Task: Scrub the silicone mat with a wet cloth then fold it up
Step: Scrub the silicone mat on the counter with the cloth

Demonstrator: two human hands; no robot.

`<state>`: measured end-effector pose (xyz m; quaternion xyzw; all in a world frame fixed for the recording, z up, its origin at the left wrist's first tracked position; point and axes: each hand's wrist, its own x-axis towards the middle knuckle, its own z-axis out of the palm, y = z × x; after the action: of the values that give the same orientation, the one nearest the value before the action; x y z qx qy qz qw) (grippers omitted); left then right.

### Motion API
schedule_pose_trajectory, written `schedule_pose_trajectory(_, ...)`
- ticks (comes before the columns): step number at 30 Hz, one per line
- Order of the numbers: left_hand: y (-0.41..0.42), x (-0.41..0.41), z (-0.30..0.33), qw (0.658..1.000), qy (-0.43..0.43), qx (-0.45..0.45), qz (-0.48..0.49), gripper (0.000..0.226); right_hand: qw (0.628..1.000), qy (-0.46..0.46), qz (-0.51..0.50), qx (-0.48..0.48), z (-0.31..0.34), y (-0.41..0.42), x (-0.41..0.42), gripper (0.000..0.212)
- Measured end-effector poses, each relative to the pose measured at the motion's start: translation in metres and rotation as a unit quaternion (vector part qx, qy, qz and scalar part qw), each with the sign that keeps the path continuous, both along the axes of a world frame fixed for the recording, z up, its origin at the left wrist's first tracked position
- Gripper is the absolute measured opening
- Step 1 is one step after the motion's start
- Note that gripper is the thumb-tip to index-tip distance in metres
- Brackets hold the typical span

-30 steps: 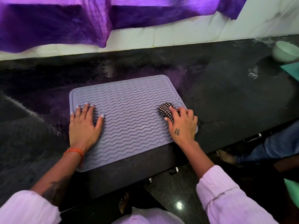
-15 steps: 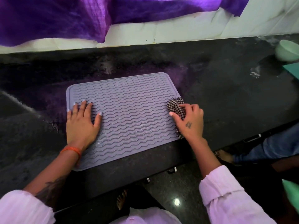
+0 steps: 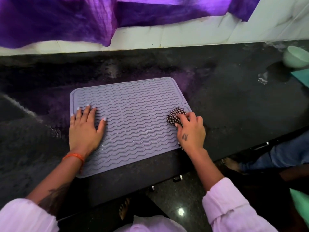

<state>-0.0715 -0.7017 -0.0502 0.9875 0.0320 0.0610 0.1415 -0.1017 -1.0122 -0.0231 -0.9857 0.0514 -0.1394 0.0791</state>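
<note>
A grey-lilac silicone mat with wavy ridges lies flat on the dark stone counter, its surface glistening wet. My left hand presses flat on the mat's left side, fingers spread. My right hand grips a bunched black-and-white checked cloth at the mat's right edge, near the small hole in its corner. Part of the cloth is hidden under my palm.
A pale green bowl and a teal item sit at the counter's far right, beside a wet patch. A purple cloth hangs on the white wall behind. Another person's foot and jeans show at the right, below the counter edge.
My right hand with the cloth slid out to the mat's right edge, then came back slightly inward. My left hand stays pressed in the same spot.
</note>
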Motion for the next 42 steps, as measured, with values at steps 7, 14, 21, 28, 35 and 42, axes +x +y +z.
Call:
schedule_pose_trajectory(7, -0.001, -0.001, 0.003, 1.0, 0.0, 0.002, -0.003, 0.075, 0.955, 0.034, -0.085, 0.281, 0.02, -0.031, 0.02, 0.026)
schedule_pose_trajectory(14, 0.0, 0.001, 0.001, 1.0, 0.0, 0.004, -0.009, 0.074, 0.455, -0.016, -0.116, 0.883, 0.052, -0.092, -0.009, 0.031)
schedule_pose_trajectory(21, -0.005, 0.006, 0.009, 1.0, 0.013, -0.014, 0.012, 0.074, 0.571, 0.015, -0.158, 0.805, 0.047, -0.09, -0.003, 0.012)
schedule_pose_trajectory(28, -0.035, 0.01, 0.008, 1.0, 0.013, -0.005, -0.009, 0.07, 0.963, -0.006, -0.117, 0.241, 0.018, -0.056, 0.01, 0.051)
schedule_pose_trajectory(35, -0.033, 0.013, -0.001, 0.999, 0.009, 0.002, -0.035, 0.075, 0.995, 0.018, -0.085, 0.055, -0.002, -0.032, 0.009, 0.052)
schedule_pose_trajectory(42, -0.033, 0.011, 0.001, 0.999, 0.009, 0.001, -0.034, 0.075, 0.837, 0.069, -0.115, 0.531, 0.033, -0.067, 0.023, 0.039)
